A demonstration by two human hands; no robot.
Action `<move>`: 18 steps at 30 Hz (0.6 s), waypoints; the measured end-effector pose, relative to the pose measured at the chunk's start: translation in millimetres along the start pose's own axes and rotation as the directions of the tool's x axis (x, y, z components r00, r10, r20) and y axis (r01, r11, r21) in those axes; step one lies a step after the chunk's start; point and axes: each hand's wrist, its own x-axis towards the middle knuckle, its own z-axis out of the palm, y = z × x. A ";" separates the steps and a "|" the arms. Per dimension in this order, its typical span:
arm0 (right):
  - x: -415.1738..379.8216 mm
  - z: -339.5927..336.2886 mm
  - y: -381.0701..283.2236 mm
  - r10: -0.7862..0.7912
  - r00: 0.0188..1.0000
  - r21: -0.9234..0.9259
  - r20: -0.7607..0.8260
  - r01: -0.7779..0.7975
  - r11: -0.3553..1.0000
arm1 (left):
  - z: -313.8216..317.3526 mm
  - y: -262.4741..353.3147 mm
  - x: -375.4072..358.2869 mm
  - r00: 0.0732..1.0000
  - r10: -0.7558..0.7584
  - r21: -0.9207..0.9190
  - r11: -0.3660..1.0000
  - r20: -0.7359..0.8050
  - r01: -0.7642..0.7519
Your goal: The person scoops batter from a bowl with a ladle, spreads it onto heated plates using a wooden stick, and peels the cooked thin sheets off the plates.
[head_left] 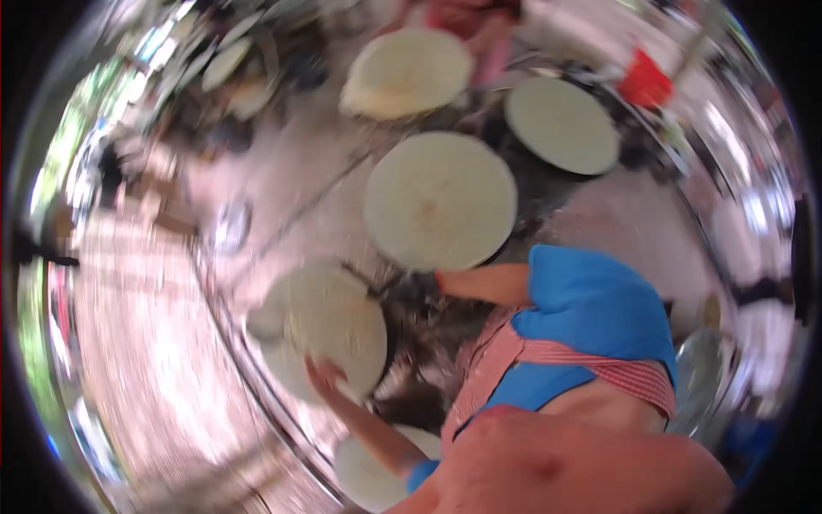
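My left hand [325, 374] is over a large pale round sheet [321, 321] that looks like flatbread, lying on a round plate. Its fingers look spread with nothing between them, though motion blurs them. A small whitish flat piece [265, 325] shows at that sheet's far edge; what it is I cannot make out. My right hand [415, 286] looks dark, perhaps gloved, with a thin red band at the wrist. It is between that sheet and a second pale round one [441, 201]. Blur hides its fingers and anything in them.
More pale rounds stand behind, one at the upper middle [407, 73] and one at the upper right [562, 126]. Another round [377, 471] is partly under my left forearm. A red object [645, 81] and cardboard boxes [163, 206] are farther off.
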 end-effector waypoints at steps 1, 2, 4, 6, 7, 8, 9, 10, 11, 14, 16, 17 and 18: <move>-8.9 3.7 -11.0 -0.034 0.999 -0.062 -0.034 0.032 0.998 | -3.7 -16.2 -12.9 0.998 0.054 0.061 0.997 -0.045 -0.051; -17.9 10.4 -24.5 -0.067 0.996 -0.095 -0.066 0.060 0.994 | -2.7 -22.5 -22.4 0.995 0.068 0.086 0.994 -0.076 -0.062; -24.6 19.5 -49.6 -0.127 0.983 -0.178 -0.134 0.102 0.979 | 25.0 -72.8 -34.6 0.987 0.162 -0.002 0.987 -0.023 -0.162; 37.7 15.5 2.6 -0.243 0.966 -0.556 -0.094 0.152 0.818 | 50.2 -118.8 -49.7 0.979 0.204 0.032 0.979 -0.002 -0.203; 68.9 13.4 29.4 -0.300 0.951 -0.710 -0.073 0.162 0.685 | 40.5 -118.1 -58.4 0.986 0.162 0.063 0.985 0.022 -0.163; 54.7 11.4 17.9 -0.304 0.950 -0.754 -0.064 0.154 0.638 | 37.7 -125.3 -63.9 0.987 0.146 0.048 0.988 0.065 -0.149; 37.5 11.7 10.0 -0.310 0.950 -0.755 -0.041 0.174 0.632 | 33.9 -130.8 -68.7 0.988 0.134 0.091 0.986 0.073 -0.141; 27.0 16.4 6.2 -0.314 0.949 -0.758 -0.002 0.204 0.619 | 29.7 -133.8 -66.5 0.989 0.130 0.117 0.984 0.068 -0.138; 16.9 25.1 6.1 -0.313 0.949 -0.756 0.048 0.239 0.609 | 26.5 -137.9 -63.4 0.992 0.119 0.152 0.981 0.047 -0.124; -15.7 48.0 12.7 -0.300 0.936 -0.704 0.186 0.340 0.624 | 17.4 -150.5 -45.8 0.998 0.059 0.270 0.961 -0.002 -0.056; -37.1 53.8 17.1 -0.297 0.917 -0.652 0.265 0.397 0.646 | 13.7 -164.4 -29.9 0.999 0.031 0.336 0.942 -0.032 -0.018; -49.2 54.4 18.8 -0.296 0.910 -0.626 0.290 0.415 0.660 | 10.9 -171.7 -23.3 0.999 0.025 0.361 0.932 -0.036 -0.010; -60.1 54.2 17.3 -0.295 0.902 -0.602 0.316 0.431 0.673 | 9.6 -179.8 -17.9 0.999 0.023 0.380 0.925 -0.049 -0.003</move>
